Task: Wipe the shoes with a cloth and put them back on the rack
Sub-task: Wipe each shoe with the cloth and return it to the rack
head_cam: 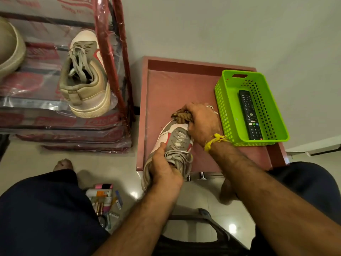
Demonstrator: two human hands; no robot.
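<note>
A grey, white and red sneaker (pixel 167 137) lies on the reddish low table (pixel 169 85), toe pointing away from me. My left hand (pixel 164 168) grips it at the heel and lace end. My right hand (pixel 201 121) holds a brown cloth (pixel 181 115) bunched against the shoe's toe. Its matching sneaker (pixel 86 74) stands on the shoe rack (pixel 118 52) at the left, which is wrapped in clear plastic with red print. Part of a beige shoe (pixel 9 50) shows at the rack's far left.
A green perforated basket (pixel 227 111) holding a black remote control (pixel 250 115) stands on the table's right side. Small bottles and tubes (pixel 105 198) lie on the tiled floor between my knees. A dark stool frame (pixel 208 218) is below my arms.
</note>
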